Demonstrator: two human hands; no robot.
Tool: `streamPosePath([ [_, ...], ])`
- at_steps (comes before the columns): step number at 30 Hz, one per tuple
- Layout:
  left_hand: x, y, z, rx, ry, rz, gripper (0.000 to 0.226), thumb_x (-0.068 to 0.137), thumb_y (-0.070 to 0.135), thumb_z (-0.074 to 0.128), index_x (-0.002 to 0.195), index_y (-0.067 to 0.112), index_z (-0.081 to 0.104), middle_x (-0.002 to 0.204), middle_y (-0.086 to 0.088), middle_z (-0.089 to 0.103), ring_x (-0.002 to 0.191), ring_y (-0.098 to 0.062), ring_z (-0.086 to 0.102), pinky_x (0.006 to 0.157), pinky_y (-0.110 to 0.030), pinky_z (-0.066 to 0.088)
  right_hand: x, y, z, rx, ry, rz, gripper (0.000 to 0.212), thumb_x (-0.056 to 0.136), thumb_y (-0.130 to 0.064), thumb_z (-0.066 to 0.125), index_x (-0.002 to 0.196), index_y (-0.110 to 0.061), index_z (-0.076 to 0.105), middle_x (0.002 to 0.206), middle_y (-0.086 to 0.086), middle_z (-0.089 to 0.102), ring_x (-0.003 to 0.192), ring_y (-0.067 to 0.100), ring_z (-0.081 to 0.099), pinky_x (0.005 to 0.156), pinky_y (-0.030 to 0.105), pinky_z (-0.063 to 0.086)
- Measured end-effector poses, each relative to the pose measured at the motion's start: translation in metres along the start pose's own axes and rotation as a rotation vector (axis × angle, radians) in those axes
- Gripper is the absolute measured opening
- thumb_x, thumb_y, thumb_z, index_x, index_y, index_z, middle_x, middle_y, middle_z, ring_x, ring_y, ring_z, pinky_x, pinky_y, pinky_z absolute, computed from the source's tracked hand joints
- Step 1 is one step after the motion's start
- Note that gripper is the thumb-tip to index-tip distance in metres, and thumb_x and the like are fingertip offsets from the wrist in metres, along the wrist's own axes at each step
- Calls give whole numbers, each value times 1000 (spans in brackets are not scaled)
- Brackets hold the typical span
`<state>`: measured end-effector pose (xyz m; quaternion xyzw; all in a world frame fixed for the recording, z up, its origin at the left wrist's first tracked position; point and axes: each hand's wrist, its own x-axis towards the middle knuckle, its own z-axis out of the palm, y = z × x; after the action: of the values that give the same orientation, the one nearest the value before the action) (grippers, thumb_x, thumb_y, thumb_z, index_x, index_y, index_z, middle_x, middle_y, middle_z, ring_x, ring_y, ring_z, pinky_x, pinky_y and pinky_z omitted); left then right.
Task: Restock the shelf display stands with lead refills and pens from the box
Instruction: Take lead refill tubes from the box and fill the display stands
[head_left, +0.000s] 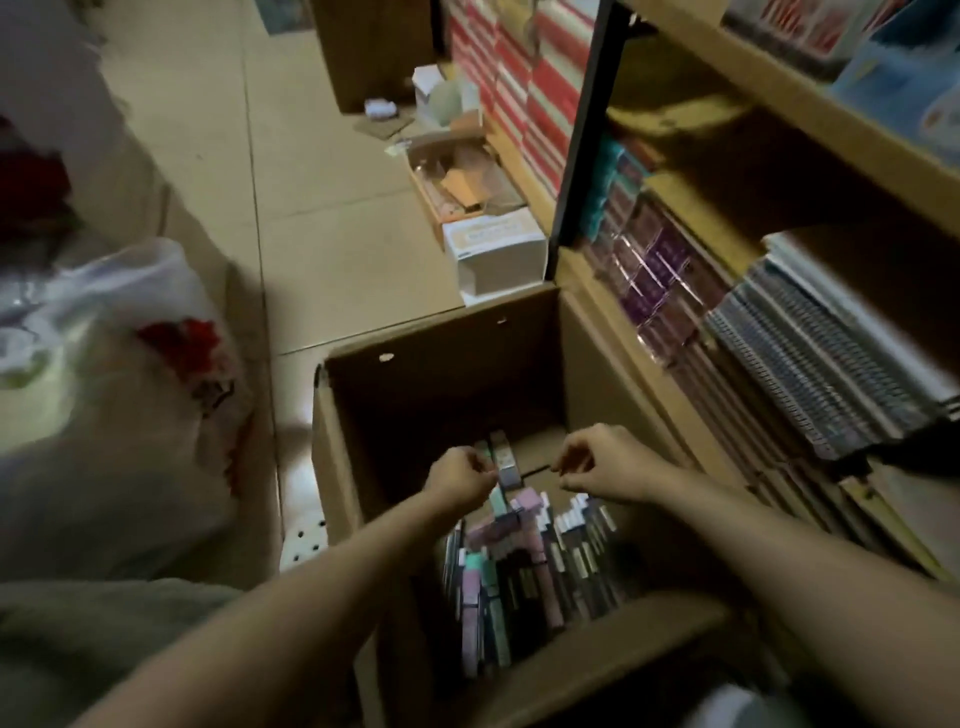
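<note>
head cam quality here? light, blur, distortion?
Head view: dim overall, the cardboard box interior deep in shadow, so the pen packs read poorly; motion blur smears the plastic bag at left; wide-angle bends the shelf edges; both hands' grip is too soft to judge.

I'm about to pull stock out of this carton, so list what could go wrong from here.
1. The packs stand tightly on edge in the cardboard box; lifting a few may tip their neighbours over.
2. The carton's inside is dim, so similar slim packs could easily be mixed up.
3. Both the left hand and right hand are deep inside; the box sits close against the shelf, so an elbow might knock the stacked notebooks.
</note>
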<state>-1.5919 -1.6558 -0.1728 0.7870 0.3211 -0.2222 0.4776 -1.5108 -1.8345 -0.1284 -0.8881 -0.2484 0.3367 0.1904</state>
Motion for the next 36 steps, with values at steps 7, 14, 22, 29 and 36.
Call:
streamPosePath([
  [7,-3,-77,75,-162,262,-446,55,83,14,72,132,13,47,133,-13,47,119,-30,53,96,-40,51,42,23,85,36,-182,30,39,78,-25,81,113,-21,64,110,-6,63,95,7,58,83,21,50],
  [14,-8,-99,97,-71,341,-444,54,89,8,64,137,12,40,133,-11,44,122,-27,51,96,-38,51,58,31,137,-332,-224,-195,71,67,-55,80,124,-26,48,128,-1,44,116,19,44,96,35,42],
  [22,-7,-88,104,-61,376,-271,42,82,6,72,118,15,53,123,-3,51,113,-21,55,96,-38,51,59,34,149,-251,-125,-206,51,74,-44,79,114,-23,57,124,-2,48,116,18,44,96,32,41],
  [29,-2,-75,112,-158,407,-213,44,81,4,72,117,21,53,115,3,62,110,-15,60,94,-37,53,55,44,132,-22,-82,31,36,70,-33,86,90,-27,56,115,-6,44,108,13,45,90,31,45],
  [36,-1,-79,113,-38,377,-128,33,86,11,68,114,23,55,115,6,57,111,-13,56,96,-34,51,57,52,121,228,-122,216,37,70,-19,87,80,-27,52,89,-9,58,77,5,57,62,18,44],
])
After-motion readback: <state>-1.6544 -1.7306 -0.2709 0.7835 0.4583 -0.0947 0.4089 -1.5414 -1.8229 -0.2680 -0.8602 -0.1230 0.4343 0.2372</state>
